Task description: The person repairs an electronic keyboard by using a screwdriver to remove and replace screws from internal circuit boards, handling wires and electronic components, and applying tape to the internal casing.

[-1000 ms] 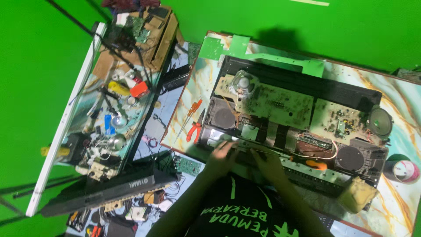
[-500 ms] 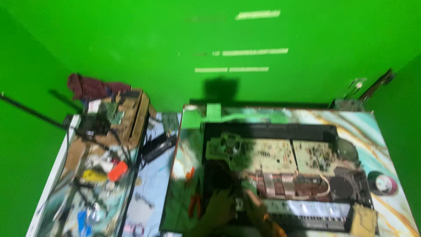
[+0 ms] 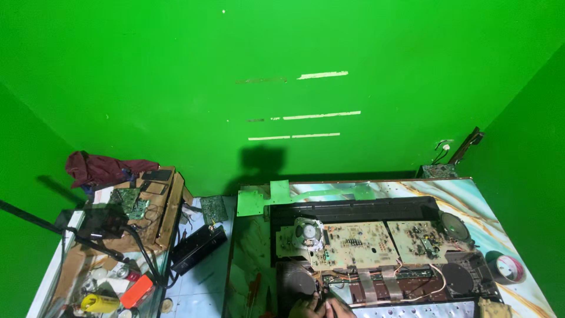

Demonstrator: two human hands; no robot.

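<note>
Head view, tilted up toward a green wall, table low in frame.

Both hands cut by the bottom edge. Left hand and right hand side by side, touching or nearly so, at the front of the opened keyboard. Knuckles only visible; fingers curled down, but spread, pressed together or pinching something: cannot tell. Nothing clearly held.

Keyboard lying flat on the marbled table, black shell open, insides up. Hands just right of the left speaker, near the flat ribbon cables. Behind the hands, a tan main board; right of it, a second smaller board. Another speaker at the right front, a round one at the right rear. White strip of keys along the bottom edge, right of the hands.

Tape roll on the table's right edge, well apart from the hands. Green sheet at the table's rear left corner. Red-handled tool on the table left of the keyboard, near the left hand.

To the left, a cluttered cardboard box with a dark red cloth on its far end, loose circuit boards on top. Yellow cylinder and orange block in a glass tank below. Black oblong device on the pale floor between box and table.
</note>
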